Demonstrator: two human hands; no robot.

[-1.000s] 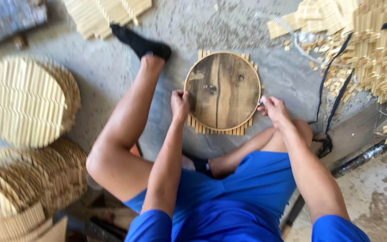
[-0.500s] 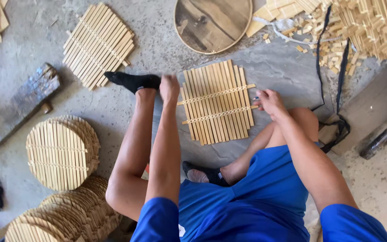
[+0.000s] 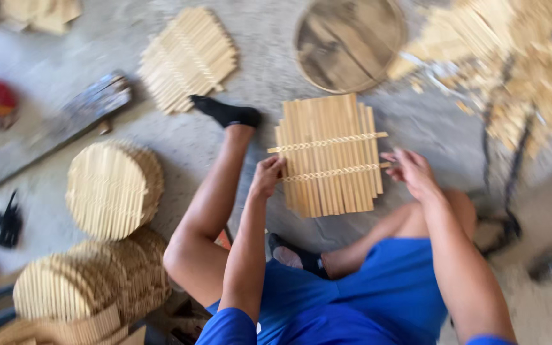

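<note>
1. Head view: since half a second ago the mat (image 3: 330, 155) has stayed flat on the floor between the hands, and the round board (image 3: 350, 43) stays off it at 12 o'clock. The camera has swung, so everything sits lower and blurred.
2. The left hand (image 3: 268, 176) has dropped from the mat's upper left corner to its left edge at 9 o'clock, fingers curled onto the lower cross strip.
3. The right hand (image 3: 410, 171) stays at the right edge at 3 o'clock, fingers loosely bent at the strip ends; whether it pinches them I cannot tell.
4. The mat's slats run from 6 to 12 o'clock, tipped slightly right; the two cross strips run 9 to 3.
5. Round mat stacks (image 3: 114, 188) lie at 9 o'clock, well apart.
</note>
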